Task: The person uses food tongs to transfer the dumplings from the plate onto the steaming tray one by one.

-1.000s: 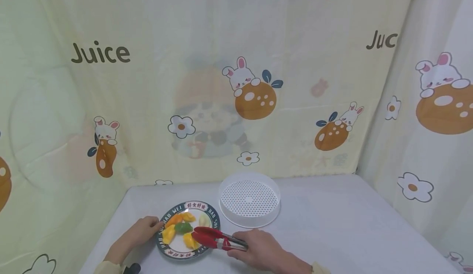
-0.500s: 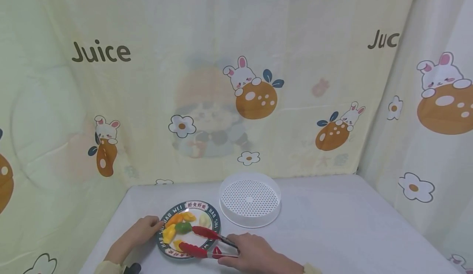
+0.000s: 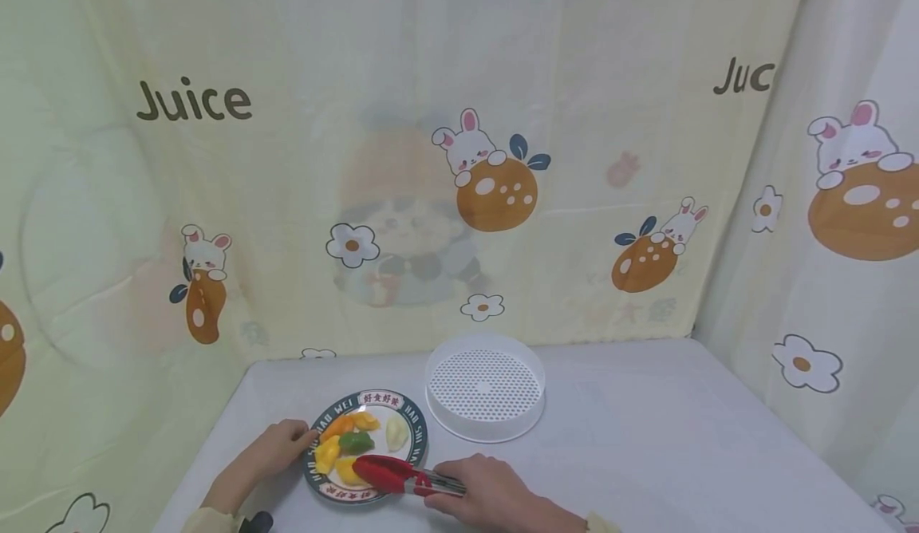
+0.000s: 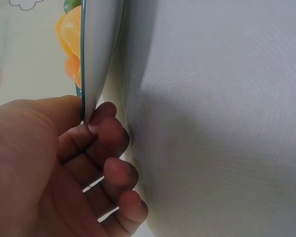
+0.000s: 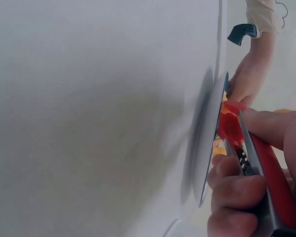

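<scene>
A round plate (image 3: 336, 488) with a dark green lettered rim carries several dumpling-shaped pieces: yellow, orange, green (image 3: 356, 442) and white (image 3: 396, 432). My left hand (image 3: 278, 447) pinches its left rim, thumb on top and a finger underneath, as the left wrist view shows. My right hand (image 3: 483, 488) grips a pair of tongs (image 3: 391, 474) with red tips and metal arms. Those tips lie close together over the plate's front right, against a yellow dumpling (image 3: 348, 470). Whether the dumpling sits between them is hidden. Red tongs (image 5: 232, 127) also show in the right wrist view.
Behind and right of the plate stands a white round steamer tray (image 3: 485, 429) with a perforated bottom. The white-covered table (image 3: 646, 437) stretches to the right. Printed curtains (image 3: 287, 198) enclose the back and sides.
The tongs spread wide half a second ago, and now their tips are together, lower over the plate. The front yellow dumpling sits further left than a second ago. My left hand stays put.
</scene>
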A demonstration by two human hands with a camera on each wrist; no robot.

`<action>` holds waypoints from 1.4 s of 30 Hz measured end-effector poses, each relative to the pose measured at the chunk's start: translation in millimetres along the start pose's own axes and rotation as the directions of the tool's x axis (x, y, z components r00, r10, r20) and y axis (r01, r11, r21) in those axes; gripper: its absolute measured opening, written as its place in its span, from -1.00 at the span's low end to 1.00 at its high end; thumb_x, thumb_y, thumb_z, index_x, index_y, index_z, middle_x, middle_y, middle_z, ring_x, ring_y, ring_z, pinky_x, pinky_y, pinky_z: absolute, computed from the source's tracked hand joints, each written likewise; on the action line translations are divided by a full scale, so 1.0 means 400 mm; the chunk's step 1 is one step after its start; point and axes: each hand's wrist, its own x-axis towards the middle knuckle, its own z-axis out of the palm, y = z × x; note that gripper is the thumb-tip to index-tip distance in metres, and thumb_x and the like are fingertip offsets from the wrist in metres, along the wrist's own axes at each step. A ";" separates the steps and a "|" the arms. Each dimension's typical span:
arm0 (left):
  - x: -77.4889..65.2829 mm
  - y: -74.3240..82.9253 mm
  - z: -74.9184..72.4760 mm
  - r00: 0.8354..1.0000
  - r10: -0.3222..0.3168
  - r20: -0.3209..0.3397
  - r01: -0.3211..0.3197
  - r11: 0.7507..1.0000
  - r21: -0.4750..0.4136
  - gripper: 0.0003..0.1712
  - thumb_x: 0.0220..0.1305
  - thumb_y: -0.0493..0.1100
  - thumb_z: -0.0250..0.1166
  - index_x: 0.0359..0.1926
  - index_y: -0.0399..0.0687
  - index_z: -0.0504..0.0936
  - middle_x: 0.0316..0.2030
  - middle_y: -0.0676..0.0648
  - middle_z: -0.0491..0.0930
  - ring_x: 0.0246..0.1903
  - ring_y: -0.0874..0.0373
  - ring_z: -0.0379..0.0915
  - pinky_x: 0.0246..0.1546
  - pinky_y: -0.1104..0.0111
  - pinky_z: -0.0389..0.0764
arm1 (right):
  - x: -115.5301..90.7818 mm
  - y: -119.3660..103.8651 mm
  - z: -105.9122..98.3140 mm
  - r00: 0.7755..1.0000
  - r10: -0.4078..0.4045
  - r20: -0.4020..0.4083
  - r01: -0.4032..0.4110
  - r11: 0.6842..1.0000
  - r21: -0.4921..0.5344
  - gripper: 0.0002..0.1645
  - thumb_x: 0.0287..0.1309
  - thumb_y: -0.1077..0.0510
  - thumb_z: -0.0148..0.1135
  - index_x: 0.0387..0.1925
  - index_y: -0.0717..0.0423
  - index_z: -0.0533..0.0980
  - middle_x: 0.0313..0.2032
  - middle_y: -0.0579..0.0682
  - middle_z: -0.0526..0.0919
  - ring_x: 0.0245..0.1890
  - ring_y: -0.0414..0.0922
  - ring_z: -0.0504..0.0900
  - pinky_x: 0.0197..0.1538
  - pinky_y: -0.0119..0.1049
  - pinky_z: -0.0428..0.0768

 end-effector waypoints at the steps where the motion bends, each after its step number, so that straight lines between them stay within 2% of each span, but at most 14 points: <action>1: -0.001 0.000 0.000 1.000 -0.001 0.002 0.001 1.000 -0.001 -0.68 0.49 -0.03 0.10 -0.40 -0.06 0.54 -0.51 -0.02 0.47 -0.43 0.14 0.35 -0.37 0.33 0.37 | 0.000 0.002 0.000 1.000 -0.004 -0.003 0.004 1.000 0.000 -0.47 0.16 -0.32 0.32 0.08 -0.18 0.64 -0.38 -0.33 0.59 -0.36 -0.29 0.45 -0.25 -0.29 0.44; 8: -0.002 0.000 0.003 1.000 -0.009 0.003 0.009 1.000 -0.007 -0.69 0.49 -0.03 0.11 -0.39 -0.07 0.55 -0.50 -0.03 0.47 -0.42 0.14 0.36 -0.36 0.32 0.39 | -0.002 0.008 -0.001 1.000 -0.010 -0.025 0.010 1.000 0.011 -0.44 0.17 -0.32 0.31 0.09 -0.15 0.63 -0.37 -0.34 0.60 -0.37 -0.30 0.45 -0.25 -0.32 0.44; 17: -0.004 0.000 0.000 1.000 -0.007 0.003 0.007 1.000 0.005 -0.67 0.50 -0.01 0.10 -0.41 -0.06 0.54 -0.51 -0.02 0.47 -0.43 0.14 0.35 -0.37 0.33 0.39 | -0.009 0.008 -0.028 0.992 -0.037 -0.120 0.032 0.999 -0.043 -0.38 0.14 -0.35 0.32 0.11 -0.11 0.64 -0.35 -0.31 0.61 -0.38 -0.30 0.43 -0.30 -0.34 0.41; 29: -0.005 -0.001 -0.003 1.000 0.002 0.002 -0.002 1.000 -0.005 -0.67 0.49 -0.03 0.10 -0.43 -0.06 0.52 -0.52 -0.02 0.47 -0.44 0.14 0.34 -0.38 0.33 0.37 | -0.026 0.038 -0.046 0.986 -0.053 -0.156 0.046 0.998 -0.048 -0.38 0.15 -0.36 0.30 0.10 -0.11 0.64 -0.36 -0.31 0.59 -0.40 -0.30 0.42 -0.35 -0.34 0.36; 38: 0.000 -0.001 0.000 1.000 -0.019 0.012 0.019 1.000 -0.003 -0.67 0.50 0.00 0.10 -0.39 -0.06 0.55 -0.49 -0.02 0.49 -0.42 0.14 0.37 -0.37 0.33 0.40 | -0.036 0.078 -0.077 0.979 -0.017 -0.204 0.013 1.000 -0.019 -0.37 0.11 -0.37 0.34 0.08 -0.11 0.65 -0.33 -0.30 0.61 -0.40 -0.30 0.45 -0.38 -0.35 0.37; 42: -0.001 0.000 0.001 1.000 -0.027 0.007 0.027 1.000 -0.009 -0.68 0.49 -0.02 0.11 -0.39 -0.06 0.56 -0.50 -0.02 0.49 -0.42 0.14 0.37 -0.37 0.33 0.40 | -0.039 0.097 -0.103 0.973 0.025 -0.230 -0.026 1.000 -0.002 -0.36 0.09 -0.38 0.35 0.09 -0.12 0.64 -0.30 -0.27 0.64 -0.40 -0.27 0.47 -0.39 -0.36 0.40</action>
